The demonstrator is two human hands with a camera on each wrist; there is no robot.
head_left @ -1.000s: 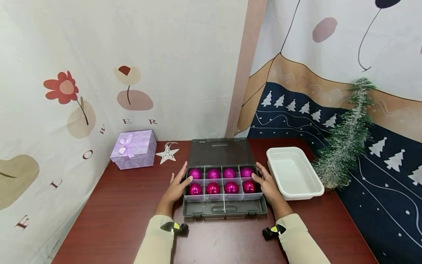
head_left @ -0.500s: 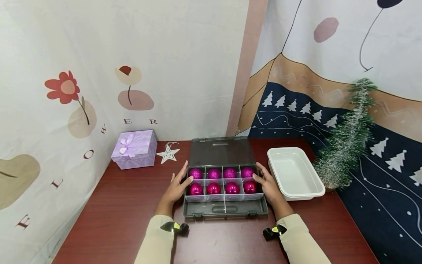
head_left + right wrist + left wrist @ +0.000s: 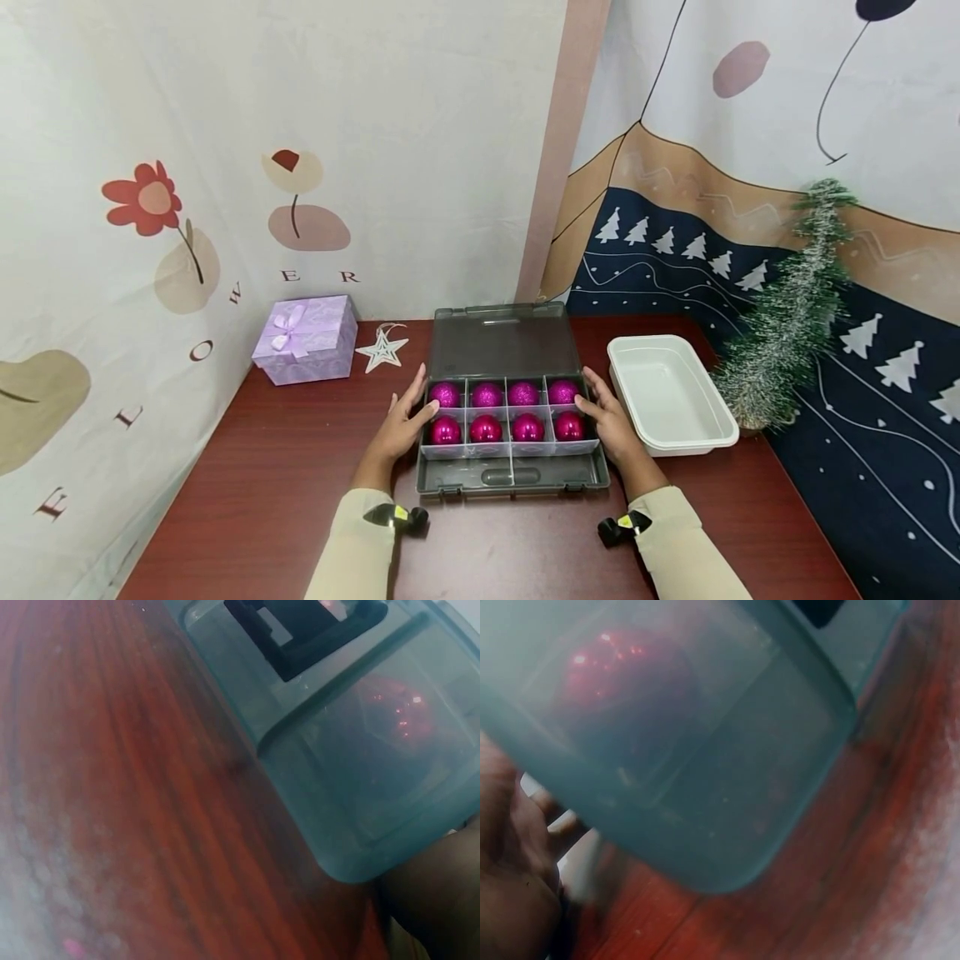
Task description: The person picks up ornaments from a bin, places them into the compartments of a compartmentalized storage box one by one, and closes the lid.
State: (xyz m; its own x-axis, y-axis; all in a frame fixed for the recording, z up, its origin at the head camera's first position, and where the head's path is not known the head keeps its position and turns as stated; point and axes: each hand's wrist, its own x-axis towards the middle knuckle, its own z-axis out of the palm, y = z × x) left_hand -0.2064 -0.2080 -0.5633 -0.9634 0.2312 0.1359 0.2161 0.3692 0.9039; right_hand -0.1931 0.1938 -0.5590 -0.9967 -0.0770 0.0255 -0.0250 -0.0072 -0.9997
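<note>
A dark translucent compartment box lies on the table in the head view, its lid folded back away from me. Several glossy magenta ball ornaments sit in the nearer row of cells, with glittery ball ornaments in the row behind. My left hand holds the box's left side, thumb over the rim and fingers along the outside. On the right side my right hand holds it the same way. Both wrist views show the box's front corners close up; most of each hand is out of sight there.
A white plastic tray stands just right of my right hand, with a small frosted tinsel tree beyond it. At the back left are a lilac gift box and a white star ornament. A printed cloth hangs behind the table.
The lid's far edge has risen a little in the head view. Both hands have stayed in place on the box's sides, and the balls have not moved.
</note>
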